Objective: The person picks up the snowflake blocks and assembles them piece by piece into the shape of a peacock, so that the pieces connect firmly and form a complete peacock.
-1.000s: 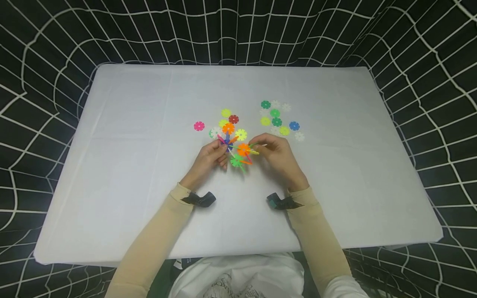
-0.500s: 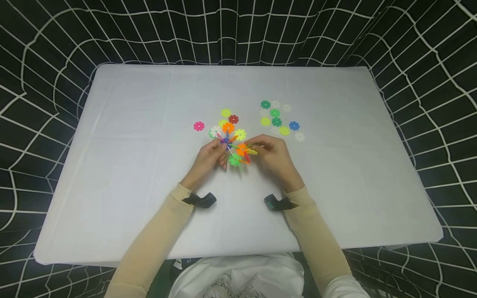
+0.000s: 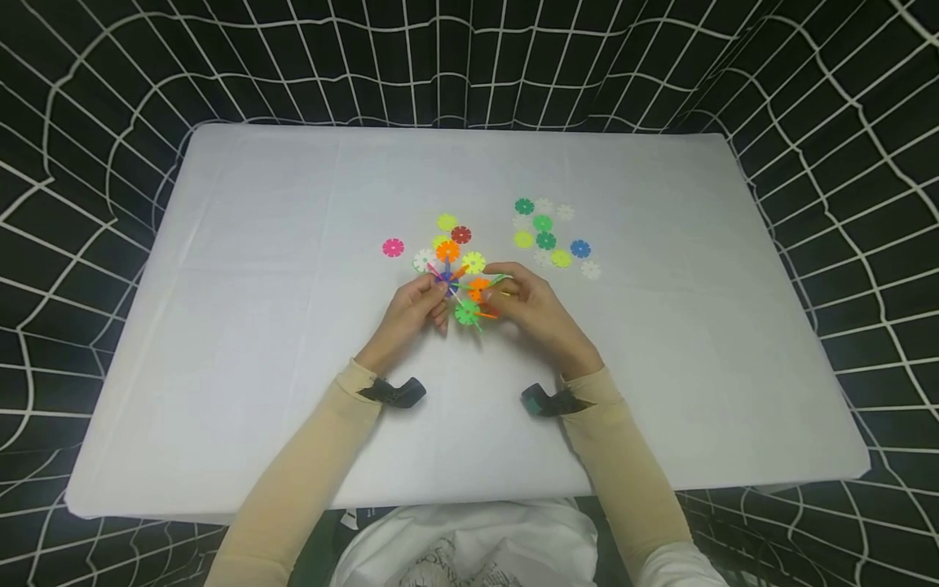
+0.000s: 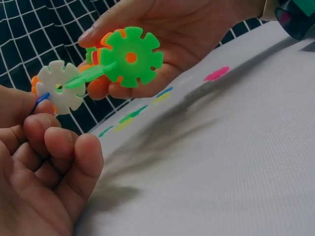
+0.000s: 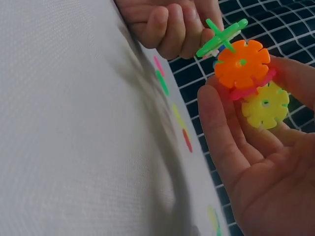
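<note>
Between left hand and right hand, discs (interlocked) are held.

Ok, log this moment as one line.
left hand: pinches blue disc of joined cluster | right hand: holds cluster's opposite side | loose discs: on white table

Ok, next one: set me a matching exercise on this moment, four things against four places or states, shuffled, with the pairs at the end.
Things
1. left hand
2. joined discs
3. pink disc
4. loose blue disc

Places or states (head view)
A. lying among the discs on the right
B. held up off the table
C. lying apart, farthest left
D. pinching a dark blue disc

Pairs: 1-D, 2-B, 3-C, 4-A
</note>
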{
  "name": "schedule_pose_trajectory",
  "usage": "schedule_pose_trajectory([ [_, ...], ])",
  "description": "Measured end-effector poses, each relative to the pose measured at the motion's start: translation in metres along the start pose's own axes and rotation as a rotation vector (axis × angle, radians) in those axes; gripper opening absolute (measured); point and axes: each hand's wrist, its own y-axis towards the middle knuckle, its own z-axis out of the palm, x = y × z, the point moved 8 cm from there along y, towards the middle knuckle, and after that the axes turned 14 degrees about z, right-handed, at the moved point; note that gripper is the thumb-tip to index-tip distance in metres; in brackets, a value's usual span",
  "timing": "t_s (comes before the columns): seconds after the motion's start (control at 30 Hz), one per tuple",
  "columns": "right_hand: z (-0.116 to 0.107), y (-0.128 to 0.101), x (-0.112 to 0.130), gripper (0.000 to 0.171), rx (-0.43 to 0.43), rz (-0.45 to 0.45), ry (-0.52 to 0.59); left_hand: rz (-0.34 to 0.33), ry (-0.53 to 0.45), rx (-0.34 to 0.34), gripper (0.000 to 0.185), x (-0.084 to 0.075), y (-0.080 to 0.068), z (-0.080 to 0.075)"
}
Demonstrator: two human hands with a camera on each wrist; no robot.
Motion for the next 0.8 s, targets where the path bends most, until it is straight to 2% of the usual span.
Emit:
schedule_pose_trajectory([
  [0.17,0.001,0.000,0.002,0.046,0.010,-0.017,-0.016,-0.008,-0.004,-0.003,0.024,0.000,0.000,-0.001],
  [0.27,-0.005,0.003,-0.002,0.048,-0.032,0.008,-0.021,-0.002,-0.007,-0.006,0.024,-0.001,0.000,-0.002],
  [0.43,-0.029,0.005,-0.007,0.051,-0.182,0.011,-0.038,0.002,-0.026,-0.019,0.025,-0.001,0.000,-0.003],
  [0.5,-0.040,0.004,-0.008,0.045,-0.259,0.001,-0.084,0.002,-0.032,-0.027,0.024,-0.001,0.000,-0.003],
  [0.6,-0.054,0.001,-0.009,0.036,-0.350,0.033,-0.231,0.000,-0.044,-0.036,0.023,-0.001,0.000,-0.003],
  [0.7,-0.061,-0.003,-0.013,0.034,-0.320,0.080,-0.392,-0.004,-0.043,-0.042,0.022,0.000,0.000,-0.003],
  [0.8,-0.061,-0.007,-0.015,0.035,-0.206,0.065,-0.502,-0.006,-0.037,-0.045,0.022,0.000,0.000,-0.003],
])
